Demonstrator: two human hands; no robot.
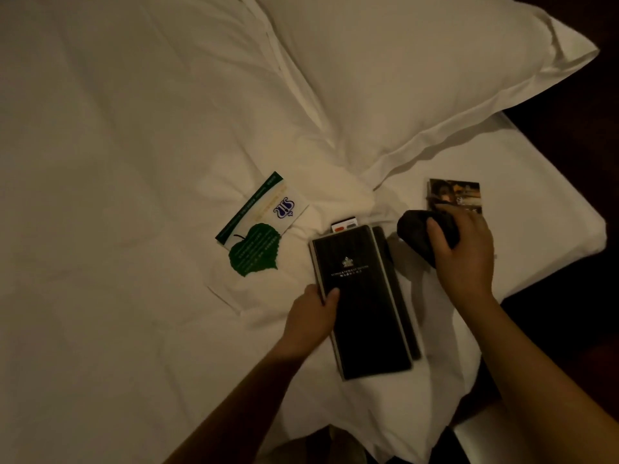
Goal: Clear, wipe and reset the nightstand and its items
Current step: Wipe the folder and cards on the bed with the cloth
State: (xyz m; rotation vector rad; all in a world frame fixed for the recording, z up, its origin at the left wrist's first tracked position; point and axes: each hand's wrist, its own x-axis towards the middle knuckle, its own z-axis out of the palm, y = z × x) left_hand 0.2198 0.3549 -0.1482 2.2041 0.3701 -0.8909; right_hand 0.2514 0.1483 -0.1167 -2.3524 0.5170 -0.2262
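Observation:
A long black folder (363, 303) with a small crest on its cover lies on the white bed (117, 195). My left hand (313, 318) grips its left edge, thumb on the cover. A second dark folder edge (398, 289) shows beneath it on the right, and a small remote-like item (343, 226) peeks out at its top. My right hand (464, 252) holds a bunched dark cloth (418, 231) just right of the folder's top end. Behind that hand lies a photo card (454, 194).
A white card with a green border and blue emblem (264, 207) and a green leaf-shaped card (254, 251) lie left of the folder. A big white pillow (418, 78) fills the upper right. The bed's corner (593, 229) drops to dark floor on the right.

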